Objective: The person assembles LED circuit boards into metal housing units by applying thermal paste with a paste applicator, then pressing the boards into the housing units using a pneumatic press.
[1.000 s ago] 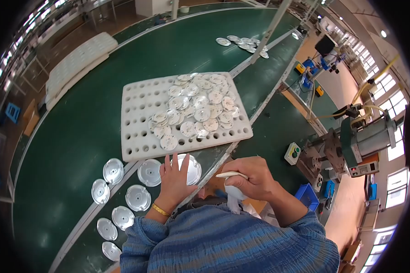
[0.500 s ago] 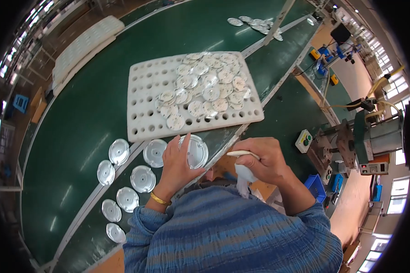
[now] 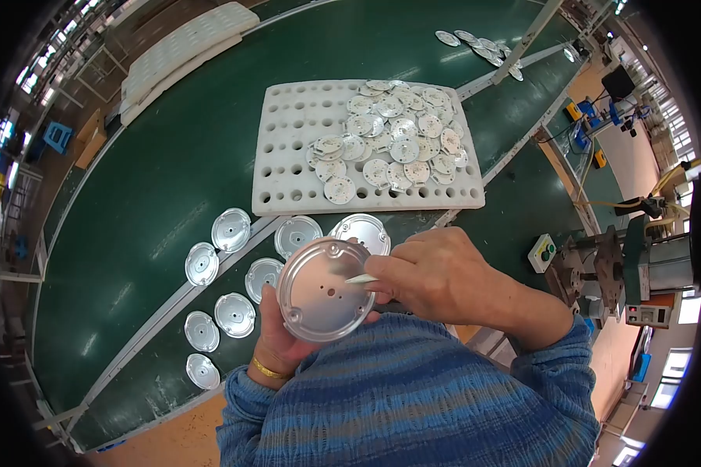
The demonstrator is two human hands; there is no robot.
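Left hand (image 3: 276,331) gripping metal disc (image 3: 323,289), right hand (image 3: 428,272) — applicator (image 3: 361,279)

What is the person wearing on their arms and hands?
Long knitted sleeves cover both arms, striped in blue and a greyer blue: the left sleeve and the right sleeve match. The left hand and the right hand are bare, with no gloves. A thin gold-coloured bracelet circles the left wrist.
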